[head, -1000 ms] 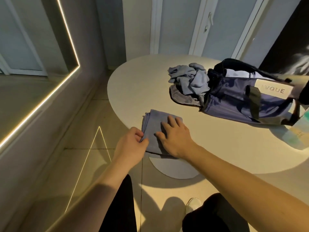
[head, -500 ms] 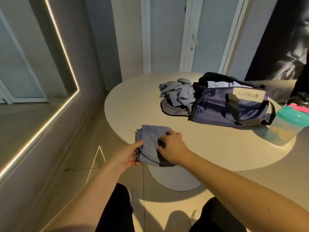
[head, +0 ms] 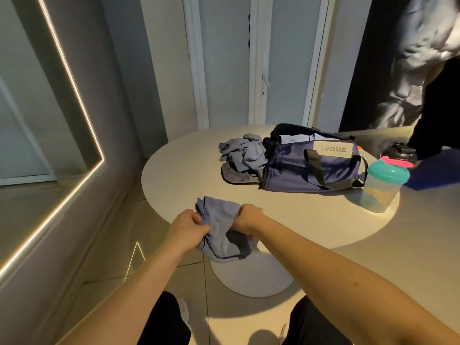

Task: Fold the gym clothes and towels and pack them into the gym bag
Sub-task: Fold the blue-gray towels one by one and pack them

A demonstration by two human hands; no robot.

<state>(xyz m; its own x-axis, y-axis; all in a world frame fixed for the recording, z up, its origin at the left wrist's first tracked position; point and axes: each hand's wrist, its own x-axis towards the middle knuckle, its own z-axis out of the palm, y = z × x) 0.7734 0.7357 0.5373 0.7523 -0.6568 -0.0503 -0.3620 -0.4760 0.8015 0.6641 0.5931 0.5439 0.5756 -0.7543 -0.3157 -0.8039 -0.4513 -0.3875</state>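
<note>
Moved: half a second ago my right hand lay on top of the folded cloth and my left only touched its left edge; now both have closed on it and its near end has come off the table's edge.
Left hand [head: 189, 226]: clenched round the left side of the folded cloth, the layered edges bunched between fingers and thumb.
Right hand [head: 249, 217]: grasping the right side of the same cloth, fingers curled under and out of sight.
Folded cloth [head: 220, 235]: blue-grey, several layers thick, held between my two hands at the near rim of the table; its near part sags past the rim above the floor. Whether the far part rests on the tabletop I cannot tell.
Table [head: 179, 175]: round, pale, on a single pedestal.
Gym bag [head: 298, 170]: navy with black straps and a pale label, lying on the far right of the table, well apart from my hands, its left end flap open.
Loose clothes [head: 242, 153]: a crumpled blue-grey heap on that open flap, touching the bag's left end.
Shaker bottle [head: 380, 188]: clear with a teal lid and pink cap, upright just beside the bag's right end.
</note>
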